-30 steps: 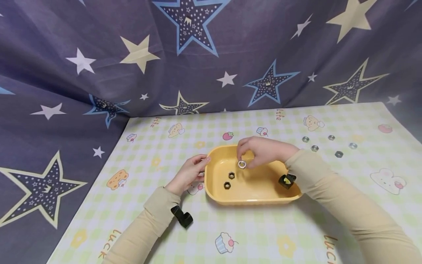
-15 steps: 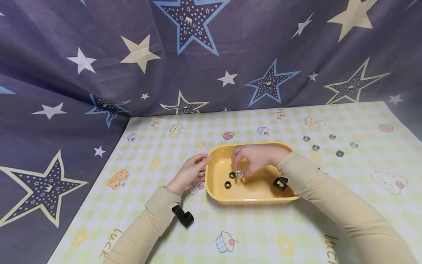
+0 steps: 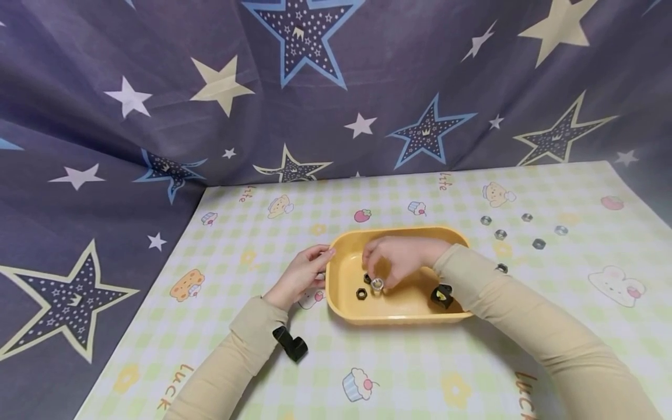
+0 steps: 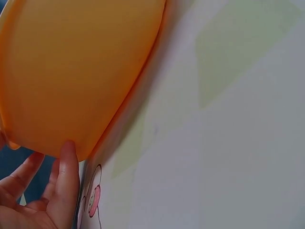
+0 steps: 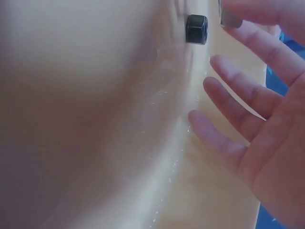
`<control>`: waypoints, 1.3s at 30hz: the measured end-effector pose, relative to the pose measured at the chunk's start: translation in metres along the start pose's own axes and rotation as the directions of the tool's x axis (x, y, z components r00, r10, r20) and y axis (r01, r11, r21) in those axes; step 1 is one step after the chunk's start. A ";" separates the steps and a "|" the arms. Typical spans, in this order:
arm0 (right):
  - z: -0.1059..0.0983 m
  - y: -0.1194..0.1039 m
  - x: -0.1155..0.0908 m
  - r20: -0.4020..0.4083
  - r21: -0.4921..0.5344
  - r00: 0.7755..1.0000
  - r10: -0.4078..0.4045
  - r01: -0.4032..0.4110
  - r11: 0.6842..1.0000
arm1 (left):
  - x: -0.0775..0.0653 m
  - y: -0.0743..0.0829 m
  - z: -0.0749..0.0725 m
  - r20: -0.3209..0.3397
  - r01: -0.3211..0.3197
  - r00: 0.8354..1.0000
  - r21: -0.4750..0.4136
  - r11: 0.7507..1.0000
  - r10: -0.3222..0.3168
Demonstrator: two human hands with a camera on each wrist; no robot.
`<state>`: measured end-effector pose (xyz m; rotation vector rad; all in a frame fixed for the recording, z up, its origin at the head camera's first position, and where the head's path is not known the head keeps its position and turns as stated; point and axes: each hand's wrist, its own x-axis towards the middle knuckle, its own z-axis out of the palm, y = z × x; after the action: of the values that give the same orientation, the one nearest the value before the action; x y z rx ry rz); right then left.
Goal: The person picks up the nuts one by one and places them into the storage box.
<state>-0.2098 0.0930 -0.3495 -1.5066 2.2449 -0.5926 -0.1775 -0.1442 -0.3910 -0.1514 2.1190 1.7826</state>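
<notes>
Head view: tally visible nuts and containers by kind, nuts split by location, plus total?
Nuts on the tablecloth: 6 (one partly behind the right sleeve)
Nuts lying in the yellow tray: 2
Nut held by the right hand: 1
Trays: 1
Total: 10 (9 nuts, 1 tray)

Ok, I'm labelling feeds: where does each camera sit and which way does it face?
Head: on the head, facing forward and down at the yellow oblong plastic tray; left hand, right hand and beige sleeves show.
Left wrist: on that wrist, facing the tray's gripped end; left fingers show.
Right wrist: on that wrist, facing into the tray; right fingers show.
Head and right wrist share the pinched silver hexagonal metal nut.
</notes>
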 end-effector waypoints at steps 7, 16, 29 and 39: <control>0.005 0.001 0.002 0.027 0.005 0.999 0.019 -0.019 1.000 | -0.001 0.000 0.001 -0.003 -0.005 1.000 0.003 1.000 0.005; 0.006 0.000 0.002 0.072 -0.010 0.994 0.086 -0.085 0.996 | -0.001 0.001 0.001 -0.003 -0.012 1.000 0.011 1.000 0.012; 0.007 0.001 0.002 0.056 -0.044 0.997 0.048 -0.046 0.998 | -0.004 0.002 0.001 0.009 -0.017 1.000 0.000 1.000 0.017; 0.007 0.001 0.002 0.075 -0.066 0.993 0.087 -0.082 0.994 | -0.004 0.002 0.002 0.008 -0.015 1.000 -0.006 1.000 0.015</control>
<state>-0.2076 0.0905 -0.3558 -1.4301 2.2745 -0.4348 -0.1742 -0.1428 -0.3880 -0.1300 2.1150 1.7957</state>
